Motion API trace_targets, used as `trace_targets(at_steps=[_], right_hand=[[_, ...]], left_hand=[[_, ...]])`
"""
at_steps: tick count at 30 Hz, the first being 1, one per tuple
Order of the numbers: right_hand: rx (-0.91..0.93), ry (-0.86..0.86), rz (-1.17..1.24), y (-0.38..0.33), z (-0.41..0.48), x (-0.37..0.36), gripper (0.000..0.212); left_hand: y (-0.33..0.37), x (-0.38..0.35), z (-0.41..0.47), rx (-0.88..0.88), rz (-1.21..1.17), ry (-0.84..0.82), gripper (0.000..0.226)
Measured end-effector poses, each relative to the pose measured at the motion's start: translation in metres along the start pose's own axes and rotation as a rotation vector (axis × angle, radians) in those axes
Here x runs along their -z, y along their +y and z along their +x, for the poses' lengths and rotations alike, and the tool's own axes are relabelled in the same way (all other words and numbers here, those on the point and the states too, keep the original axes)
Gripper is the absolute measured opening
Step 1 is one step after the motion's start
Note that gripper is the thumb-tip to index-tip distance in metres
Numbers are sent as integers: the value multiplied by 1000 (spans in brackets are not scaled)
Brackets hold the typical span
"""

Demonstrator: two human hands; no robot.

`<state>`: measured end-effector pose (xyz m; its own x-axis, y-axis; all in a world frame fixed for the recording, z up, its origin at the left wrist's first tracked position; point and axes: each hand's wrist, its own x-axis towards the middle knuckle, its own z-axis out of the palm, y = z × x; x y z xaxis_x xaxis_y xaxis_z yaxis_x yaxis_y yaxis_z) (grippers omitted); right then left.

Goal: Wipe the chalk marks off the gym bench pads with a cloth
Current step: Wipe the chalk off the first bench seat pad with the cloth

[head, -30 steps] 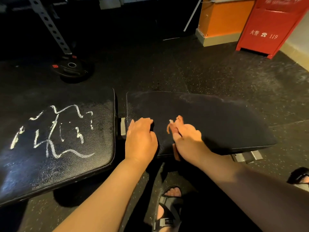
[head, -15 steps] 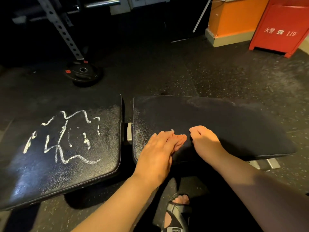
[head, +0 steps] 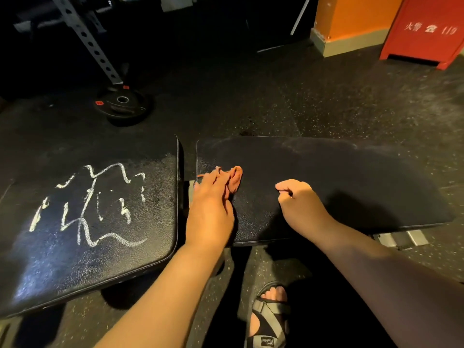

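Two black bench pads lie side by side on the speckled floor [head: 251, 101]: the left pad [head: 150, 247] bears white chalk marks [head: 88, 209] across its middle, while the right pad [head: 351, 187] shows only a faint dusty haze along its far edge. The left hand [head: 209, 212], fingers straight and together, presses a bunched orange cloth [head: 235, 180] onto the right pad's left end. The right hand [head: 298, 207], fingers curled under and holding nothing, rests on the same pad nearby.

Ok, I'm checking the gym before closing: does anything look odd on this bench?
Yes: white chalk scribbles cover the left pad, unwiped. The left hand presses an orange cloth on the right pad.
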<state>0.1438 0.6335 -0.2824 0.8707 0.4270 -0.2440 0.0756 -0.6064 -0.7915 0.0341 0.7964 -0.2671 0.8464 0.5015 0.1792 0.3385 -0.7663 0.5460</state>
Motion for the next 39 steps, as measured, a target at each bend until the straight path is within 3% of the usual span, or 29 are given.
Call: trace_targets(at_steps=[2,5,7,11,13,14,17,18,22,26,28,30,32,34,37,39], right_hand=[[-10,10,16,0,2,0,35],[-25,14,41,-1,6,0,34],[-19,26,33,2,8,-2,34],[2,-10,36,10,10,-2,33],[-17,-31,52,13,11,-2,33],[-25,-29,49,14,12,-2,34],[11,25,31,14,14,-7,33],[24,33,40,14,15,-8,32],[36,-13,80,15,15,-6,30],[-32,-28,132,15,17,-5,28],[-48,-39,140,15,18,-5,27],[-51,-47,131,15,18,-4,27],[-51,-51,122,15,21,-2,28],[-41,-57,102,14,22,-1,30],[-32,-60,93,13,25,-1,30],[-37,-51,119,10,25,-1,27]], left_hand=[[17,-10,-12,-39,-9,-72,74],[30,-22,-48,-304,-57,-296,78],[18,-20,-42,-342,-11,-287,78],[-3,-13,13,-77,114,-19,73],[4,-19,22,14,138,22,70],[9,-25,20,-30,122,-21,70],[16,-29,13,-386,118,-242,67],[10,-23,24,-429,99,-239,65],[-33,-17,105,-181,182,-28,53],[-45,-32,155,54,174,57,51],[-33,-44,145,-46,130,0,54],[-27,-51,127,-283,107,-138,57],[-34,-45,136,-366,82,-233,54],[-48,-41,162,-288,129,-173,47],[-48,-42,179,12,155,-31,38],[-27,-56,160,8,153,-51,48]])
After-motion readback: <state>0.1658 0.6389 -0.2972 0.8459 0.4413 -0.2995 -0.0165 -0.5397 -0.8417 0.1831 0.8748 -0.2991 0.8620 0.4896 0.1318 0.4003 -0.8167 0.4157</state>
